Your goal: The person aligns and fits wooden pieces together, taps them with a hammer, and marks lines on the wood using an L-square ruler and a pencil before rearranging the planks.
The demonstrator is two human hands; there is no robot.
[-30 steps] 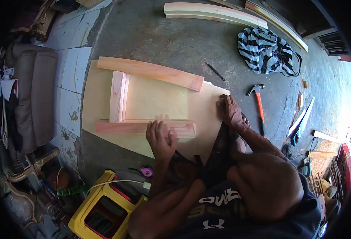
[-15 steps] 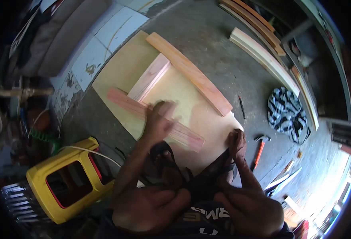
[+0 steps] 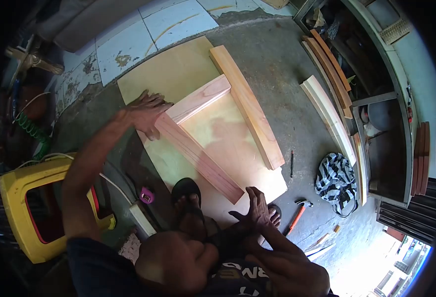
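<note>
My left hand (image 3: pixel 148 116) lies over the upper-left end of the near wooden plank (image 3: pixel 198 156), fingers spread and thumb apart, covering that end. A shorter pinkish board (image 3: pixel 200 99) runs from there to a longer, thicker plank (image 3: pixel 247 106) on the far side. All three rest on a plywood sheet (image 3: pixel 163 64), forming a three-sided frame open toward the lower right. My right hand (image 3: pixel 258 210) is just right of the near plank's lower end, thumb and fingers apart, holding nothing.
An orange-handled hammer (image 3: pixel 297 218), a dark pencil-like stick (image 3: pixel 292 164) and a checkered cloth (image 3: pixel 335 180) lie on the floor at right. Long timbers (image 3: pixel 329 116) lie beyond. A purple tape measure (image 3: pixel 147 195), a white power strip (image 3: pixel 142 220) and a yellow stool (image 3: pixel 17 218) are at left.
My left hand has moved up and left to the near plank's end. That plank has shifted and now meets the short board at a corner. My right hand has moved left, its fingers opening.
</note>
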